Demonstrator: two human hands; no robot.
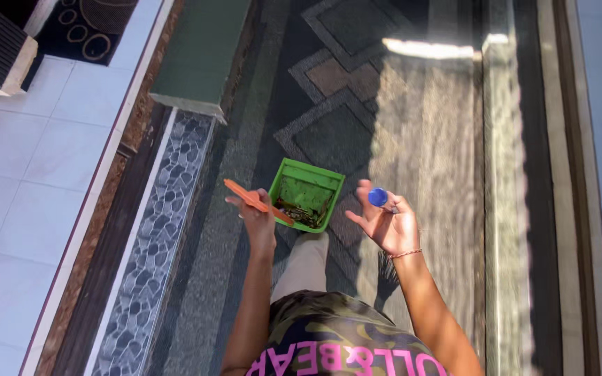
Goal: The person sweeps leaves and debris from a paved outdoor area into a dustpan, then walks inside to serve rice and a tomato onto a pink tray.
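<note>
1 dustpan [306, 197], 1 blue cap [377, 197]

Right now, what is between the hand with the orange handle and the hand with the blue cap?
In the head view, a green dustpan holding dark debris lies between the left hand, gripping the orange handle, and the right hand, holding the blue cap.

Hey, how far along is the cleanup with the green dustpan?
Done: the green dustpan already holds dark debris. In hand: the left hand grips its orange handle, and the right hand pinches a small blue cap beside it. Left: the dustpan is not yet emptied.
</note>
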